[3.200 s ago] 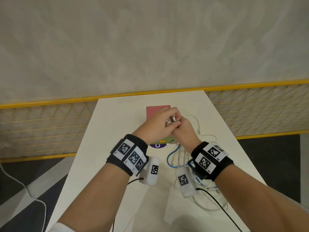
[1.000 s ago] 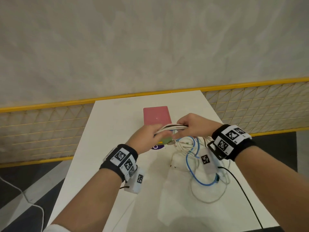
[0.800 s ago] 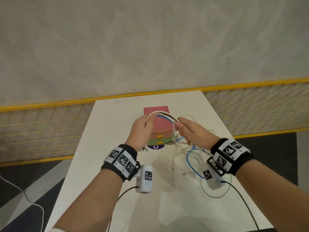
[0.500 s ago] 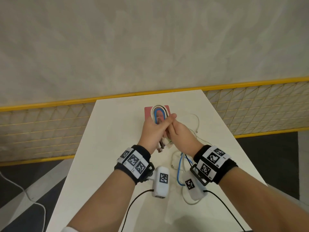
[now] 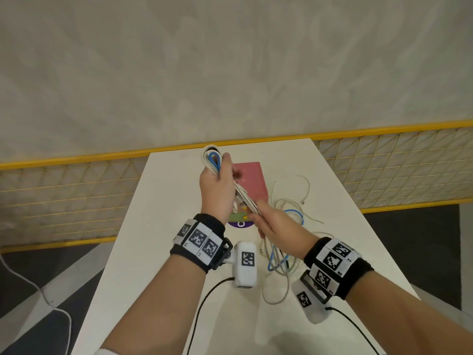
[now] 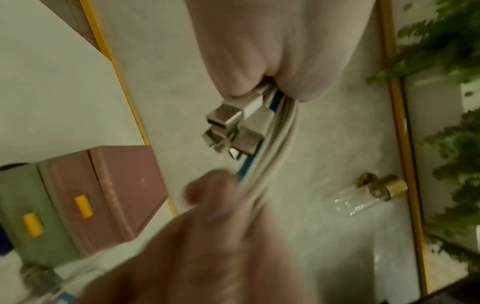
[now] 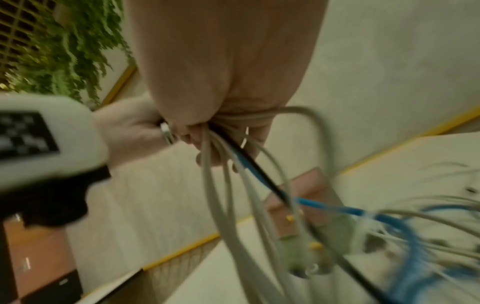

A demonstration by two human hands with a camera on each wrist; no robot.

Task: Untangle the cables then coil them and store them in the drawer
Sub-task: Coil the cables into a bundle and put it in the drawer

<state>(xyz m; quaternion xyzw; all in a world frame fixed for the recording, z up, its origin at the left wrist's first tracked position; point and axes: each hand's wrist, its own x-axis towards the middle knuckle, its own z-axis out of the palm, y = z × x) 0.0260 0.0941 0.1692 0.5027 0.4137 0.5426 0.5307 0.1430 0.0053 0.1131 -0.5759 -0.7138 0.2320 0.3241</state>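
My left hand (image 5: 222,172) grips a coiled bundle of white and blue cables (image 5: 211,158), held up above the table's far side. USB plugs (image 6: 235,127) stick out under the palm. Taut strands (image 5: 245,197) run from the coil down to my right hand (image 5: 256,213), which pinches them just over the small drawer unit (image 5: 252,179). That unit has a pink top, a green drawer (image 6: 23,211) with yellow handles and a purple base. Slack cable (image 5: 279,262) trails from my right hand onto the table. In the right wrist view the fingers (image 7: 207,148) close round several strands.
Loose white and blue cable loops (image 5: 294,208) lie on the white table (image 5: 166,226) to the right of the drawer unit. A yellow mesh fence (image 5: 76,190) runs behind and beside the table. Black camera leads (image 5: 204,308) cross the near table.
My left hand has lifted the coil up and to the far left. My right hand has drawn back along the strands, which now stretch taut between the hands.
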